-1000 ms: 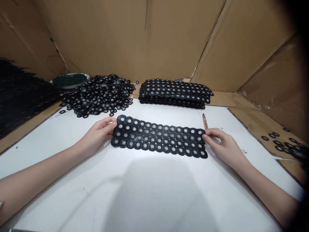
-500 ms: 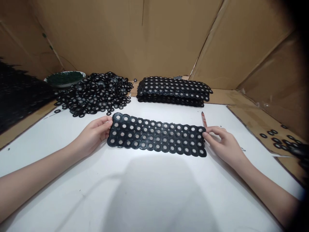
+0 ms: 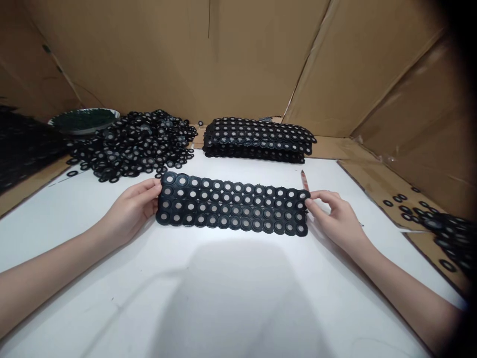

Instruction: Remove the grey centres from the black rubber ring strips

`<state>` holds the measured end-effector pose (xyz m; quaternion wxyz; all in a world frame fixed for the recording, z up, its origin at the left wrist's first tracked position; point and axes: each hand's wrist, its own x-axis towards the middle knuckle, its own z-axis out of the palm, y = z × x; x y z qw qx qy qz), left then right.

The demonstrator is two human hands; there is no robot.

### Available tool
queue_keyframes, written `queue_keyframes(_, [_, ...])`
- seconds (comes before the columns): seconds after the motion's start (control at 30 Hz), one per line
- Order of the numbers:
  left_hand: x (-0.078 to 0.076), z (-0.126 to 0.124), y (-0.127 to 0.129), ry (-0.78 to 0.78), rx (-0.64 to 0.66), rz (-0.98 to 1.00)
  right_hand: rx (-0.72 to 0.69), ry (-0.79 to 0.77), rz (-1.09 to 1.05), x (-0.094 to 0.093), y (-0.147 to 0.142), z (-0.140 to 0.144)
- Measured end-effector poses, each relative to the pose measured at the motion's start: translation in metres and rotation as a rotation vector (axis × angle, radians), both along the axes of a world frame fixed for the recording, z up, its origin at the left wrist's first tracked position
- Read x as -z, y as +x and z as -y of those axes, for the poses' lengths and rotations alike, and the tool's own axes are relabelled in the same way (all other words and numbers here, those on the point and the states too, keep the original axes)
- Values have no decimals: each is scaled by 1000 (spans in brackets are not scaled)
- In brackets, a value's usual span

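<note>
A long black rubber sheet of joined rings with grey mesh centres (image 3: 231,208) is held just above the white table (image 3: 208,288). My left hand (image 3: 131,213) grips its left end, thumb on top. At the sheet's right end my right hand (image 3: 333,218) pinches the edge. The same hand also holds a thin reddish blade-like tool (image 3: 304,180) that sticks up past the sheet's far right corner.
A stack of the same ring sheets (image 3: 259,140) lies at the back centre. Beside it, to the left, are a heap of loose black rings (image 3: 130,144) and a green-filled dish (image 3: 82,120). More loose rings (image 3: 439,226) lie on cardboard at right. Cardboard walls surround the table.
The sheet has risen slightly and levelled out in both hands. The view has shifted, so everything sits a little further left in the picture.
</note>
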<state>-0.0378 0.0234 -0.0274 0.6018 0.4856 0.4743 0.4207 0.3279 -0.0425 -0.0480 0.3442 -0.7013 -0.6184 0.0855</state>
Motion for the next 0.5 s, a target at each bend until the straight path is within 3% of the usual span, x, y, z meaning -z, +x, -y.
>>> queue_keyframes(0.5, [0, -2, 2, 4, -31, 24, -13, 22, -10, -3, -3, 2])
